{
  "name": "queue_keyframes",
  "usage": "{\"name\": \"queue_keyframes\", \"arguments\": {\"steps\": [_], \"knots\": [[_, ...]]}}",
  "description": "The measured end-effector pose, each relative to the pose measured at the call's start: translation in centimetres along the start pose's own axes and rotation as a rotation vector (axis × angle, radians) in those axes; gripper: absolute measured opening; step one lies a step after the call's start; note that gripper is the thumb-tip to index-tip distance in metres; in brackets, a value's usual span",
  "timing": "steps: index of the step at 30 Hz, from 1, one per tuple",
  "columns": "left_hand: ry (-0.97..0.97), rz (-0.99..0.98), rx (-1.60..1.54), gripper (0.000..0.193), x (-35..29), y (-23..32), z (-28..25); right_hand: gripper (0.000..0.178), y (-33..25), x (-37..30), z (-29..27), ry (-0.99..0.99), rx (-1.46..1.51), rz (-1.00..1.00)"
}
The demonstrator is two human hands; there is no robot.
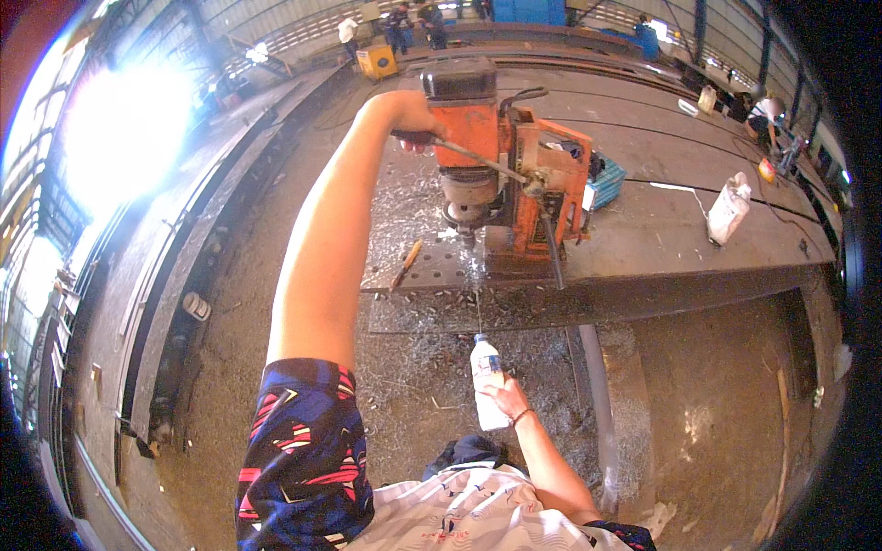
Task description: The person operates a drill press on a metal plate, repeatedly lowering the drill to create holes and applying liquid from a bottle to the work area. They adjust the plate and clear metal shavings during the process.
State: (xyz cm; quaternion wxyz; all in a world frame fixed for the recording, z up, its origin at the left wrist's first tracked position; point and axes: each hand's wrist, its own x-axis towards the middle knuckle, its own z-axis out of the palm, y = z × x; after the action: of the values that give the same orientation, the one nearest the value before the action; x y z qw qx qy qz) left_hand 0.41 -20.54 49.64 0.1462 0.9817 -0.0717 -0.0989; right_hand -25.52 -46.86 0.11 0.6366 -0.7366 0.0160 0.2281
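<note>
Fingers (501,393) grip a clear plastic bottle (487,384) — left hand (413,115) clasps the orange drill's (501,156) lever.

I'm looking into a steel fabrication workshop, a big open-sided industrial shed. Long steel plates (643,230) and beams run the length of the floor, and an orange magnetic drill press (501,170) stands near the front edge of one plate. Metal shavings (423,275) litter that edge and the dirt ground below. Corrugated walls and a roof frame close the far end, where other workers (400,28) stand beside a yellow machine (377,61).
</note>
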Motion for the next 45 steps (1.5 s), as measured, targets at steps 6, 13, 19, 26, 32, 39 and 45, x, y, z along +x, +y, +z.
{"name": "queue_keyframes", "arguments": {"steps": [6, 13, 19, 26, 32, 39, 45], "knots": [[-0.026, 0.051, -0.006, 0.03, -0.4, -0.4, -0.2, 0.039, -2.5, -1.3, 0.1, 0.021, -0.039, -0.096], [0.025, 0.095, -0.012, 0.039, -1.7, 0.0, -0.5, 0.046, -1.6, -0.9, 0.5, 0.085, -0.105, -0.017], [0.069, 0.056, 0.021, 0.038, -2.4, 1.5, -0.2, 0.055, -3.6, -2.1, 0.1, 0.037, -0.102, 0.018], [0.066, 0.073, -0.055, 0.034, -2.9, 2.4, -0.1, 0.036, -5.8, -3.5, 0.3, -0.05, 0.409, -0.115], [0.235, 0.235, 0.057, 0.03, -0.2, -1.0, 0.1, 0.05, -5.0, -2.8, 0.3, -0.208, 0.43, -0.233], [0.072, 0.108, -0.183, 0.028, -1.5, 1.3, 0.4, 0.059, -4.7, -2.1, 0.2, -0.197, 0.411, -0.127], [0.268, 0.31, -0.042, 0.031, 2.3, -6.5, -0.2, 0.046, -4.5, -1.2, -0.9, -0.174, 0.481, -0.184]]}}
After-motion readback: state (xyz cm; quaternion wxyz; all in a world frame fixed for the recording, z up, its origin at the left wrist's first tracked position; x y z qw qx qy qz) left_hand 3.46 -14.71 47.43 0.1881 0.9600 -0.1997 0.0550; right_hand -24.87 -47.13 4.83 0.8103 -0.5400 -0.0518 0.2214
